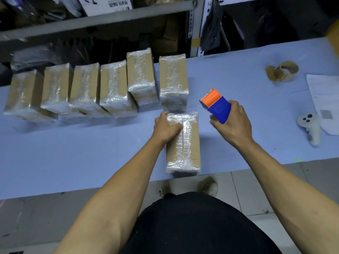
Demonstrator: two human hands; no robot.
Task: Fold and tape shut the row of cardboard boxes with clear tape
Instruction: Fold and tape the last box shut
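Note:
A small cardboard box [185, 143] wrapped in clear tape lies on the blue table [82, 153] near its front edge. My left hand [166, 126] grips the box's far left corner, thumb along the taped middle seam. My right hand [233, 120] holds a blue and orange tape dispenser [215, 104] in the air just right of the box, apart from it. Behind, a row of several taped boxes [113, 88] stands along the table's back edge, the nearest one [173, 79] directly beyond the box I hold.
A used brown tape roll core [286, 71] lies at the back right. A white controller [310, 127] and a paper sheet [324, 99] sit at the right edge. Metal shelving [102, 17] with clutter runs behind the table. My shoes [209, 186] show on the tiled floor.

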